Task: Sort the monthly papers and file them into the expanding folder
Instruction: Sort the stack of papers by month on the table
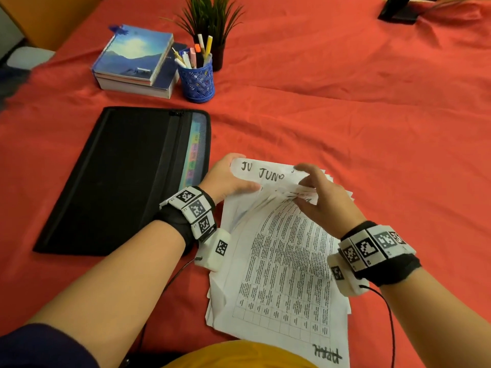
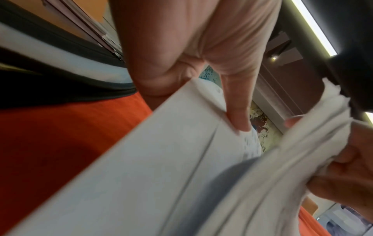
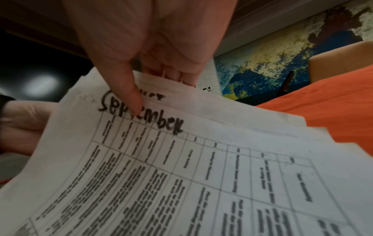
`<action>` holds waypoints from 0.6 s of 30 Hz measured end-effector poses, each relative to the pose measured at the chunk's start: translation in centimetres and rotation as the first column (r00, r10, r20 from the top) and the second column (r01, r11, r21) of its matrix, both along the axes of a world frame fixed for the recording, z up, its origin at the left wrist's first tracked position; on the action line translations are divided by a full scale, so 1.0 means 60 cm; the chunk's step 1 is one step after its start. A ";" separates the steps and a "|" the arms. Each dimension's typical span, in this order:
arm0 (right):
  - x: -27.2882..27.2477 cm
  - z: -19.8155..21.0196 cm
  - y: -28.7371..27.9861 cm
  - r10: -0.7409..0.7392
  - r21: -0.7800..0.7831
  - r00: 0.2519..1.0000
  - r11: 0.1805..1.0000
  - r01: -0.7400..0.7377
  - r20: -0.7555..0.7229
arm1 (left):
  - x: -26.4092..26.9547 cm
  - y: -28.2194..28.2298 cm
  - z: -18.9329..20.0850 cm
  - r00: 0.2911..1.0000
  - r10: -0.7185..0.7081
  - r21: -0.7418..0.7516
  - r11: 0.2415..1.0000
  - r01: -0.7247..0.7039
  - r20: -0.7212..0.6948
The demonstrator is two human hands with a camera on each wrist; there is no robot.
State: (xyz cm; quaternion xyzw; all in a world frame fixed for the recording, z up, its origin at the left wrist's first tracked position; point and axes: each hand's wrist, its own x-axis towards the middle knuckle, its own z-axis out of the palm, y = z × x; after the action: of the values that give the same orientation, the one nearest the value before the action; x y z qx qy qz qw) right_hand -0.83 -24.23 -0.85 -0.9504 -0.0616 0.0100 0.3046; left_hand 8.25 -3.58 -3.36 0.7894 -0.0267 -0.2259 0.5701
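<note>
Your left hand pinches the lifted sheets while your right hand thumbs through the papers at the worktop's near edge, beside the expanding folder. Blurred month labels invite misfiling, and fanned pages may slip loose.

I see a stack of papers that is thin matt white sheet, printed with grey tables and marked in thick black ink, its edges soft and curled. Under it the tablecloth is red woven cloth, matt and creased. The expanding folder looks like black matt fabric with a zip, its pastel tabs behind a mesh panel. The pen holder is glossy blue plastic with an embossed scale pattern. The books have smooth, slightly shiny paper covers.
</note>
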 end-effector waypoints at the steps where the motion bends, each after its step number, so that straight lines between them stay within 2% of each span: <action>1: 0.004 -0.002 -0.002 -0.028 0.003 0.998 1.000 0.029 -0.055 | -0.001 -0.002 0.001 1.000 -0.007 -0.015 1.000 0.007 -0.007; 3: 0.013 -0.009 -0.005 -0.024 -0.053 0.997 0.998 0.020 -0.074 | -0.004 -0.007 0.004 1.000 -0.012 -0.040 0.999 0.012 -0.022; 6: 0.019 -0.022 -0.008 0.058 -0.105 0.997 0.993 -0.053 0.049 | -0.005 -0.005 0.003 0.998 -0.014 -0.064 0.998 0.011 -0.059; 9: 0.020 -0.033 -0.013 0.093 -0.113 0.992 0.990 -0.083 0.088 | -0.006 0.004 0.000 0.993 0.004 -0.123 0.992 -0.018 -0.118; 14: 0.029 -0.036 -0.010 0.157 -0.112 0.984 0.983 -0.148 0.083 | -0.014 0.007 0.006 0.969 -0.107 -0.240 0.969 0.053 -0.221; 16: 0.027 -0.026 -0.008 0.183 -0.127 0.976 0.977 -0.168 0.115 | -0.015 0.010 0.008 0.970 -0.066 -0.241 0.971 0.007 -0.235; 18: 0.019 -0.016 -0.008 0.160 -0.100 0.980 0.984 -0.149 0.122 | -0.013 0.017 0.008 0.966 0.048 -0.178 0.979 -0.095 -0.253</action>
State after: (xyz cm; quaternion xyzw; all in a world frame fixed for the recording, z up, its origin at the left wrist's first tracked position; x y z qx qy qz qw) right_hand 0.29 -24.73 -1.80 -0.9543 -0.1544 -0.0252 0.2548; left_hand 7.45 -2.59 -2.87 0.6979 0.0519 -0.2980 0.6492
